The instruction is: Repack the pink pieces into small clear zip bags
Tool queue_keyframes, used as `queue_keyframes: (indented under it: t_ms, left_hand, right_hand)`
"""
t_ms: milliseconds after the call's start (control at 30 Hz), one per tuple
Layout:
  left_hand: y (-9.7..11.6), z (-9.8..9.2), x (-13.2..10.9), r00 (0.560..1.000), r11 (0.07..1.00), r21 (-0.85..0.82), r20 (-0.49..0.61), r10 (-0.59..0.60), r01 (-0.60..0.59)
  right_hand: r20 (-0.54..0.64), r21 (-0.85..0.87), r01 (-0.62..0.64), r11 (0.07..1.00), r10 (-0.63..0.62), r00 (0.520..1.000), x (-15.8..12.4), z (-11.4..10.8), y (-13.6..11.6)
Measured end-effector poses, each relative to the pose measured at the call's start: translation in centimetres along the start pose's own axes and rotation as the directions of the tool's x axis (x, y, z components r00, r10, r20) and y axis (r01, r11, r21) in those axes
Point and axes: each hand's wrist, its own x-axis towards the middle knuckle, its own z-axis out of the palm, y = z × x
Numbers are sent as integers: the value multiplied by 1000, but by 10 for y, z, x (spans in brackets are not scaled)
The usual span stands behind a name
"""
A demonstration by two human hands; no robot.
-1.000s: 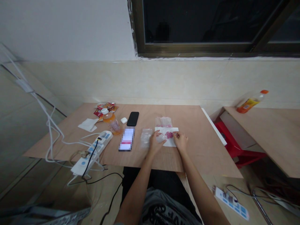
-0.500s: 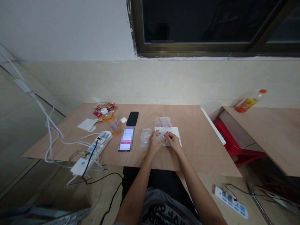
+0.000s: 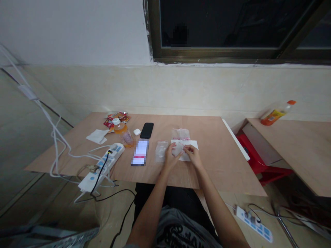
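Small clear bag: it lies between the two hands, over the sheet of white paper; the small clear bag is just right of the left fingers and just left of the right fingertips.
Left hand: the left hand grips the bag from its left side, fingers to the far side and thumb to the near.
Right hand: the right hand has thumb and fingers drawn together at the bag's right edge; whether they pinch something cannot be told.
White paper: the white paper lies flat on the worktop, partly covered by both hands.
Other bags: one flat clear bag lies just left of the left hand; another, a far bag, lies at the paper's far edge.
Phones: a lit phone lies farther left, with a black phone beyond it.
Far left: an orange drink bottle stands near a white power strip, with red packets behind.
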Motion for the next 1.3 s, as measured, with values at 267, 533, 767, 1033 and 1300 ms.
queue_keyframes:
  t_ms: [267, 533, 767, 1033, 1300]
  left_hand:
    - [-1, -3, 2, 993, 994, -34, 46, -105, 106]
    - [-2, -2, 1, 996, 997, 72, 78, -35, 30]
    - [0, -3, 0, 998, 996, 87, 61, -35, 30]
    - [-3, -2, 2, 997, 996, 36, 12, -78, 77]
    - [-2, -2, 2, 996, 997, 19, 38, -81, 80]
  right_hand:
    - [-45, 141, -93, 986, 100, 994, 4, -10, 10]
    - [-149, 138, -43, 989, 64, 987, -14, 1, 8]
    - [-151, 72, -15, 997, 26, 988, -15, 0, -1]
    - [-129, 46, 12, 999, -6, 992, -14, 1, 1]
    - [-158, 37, 16, 999, -9, 987, -14, 0, 3]
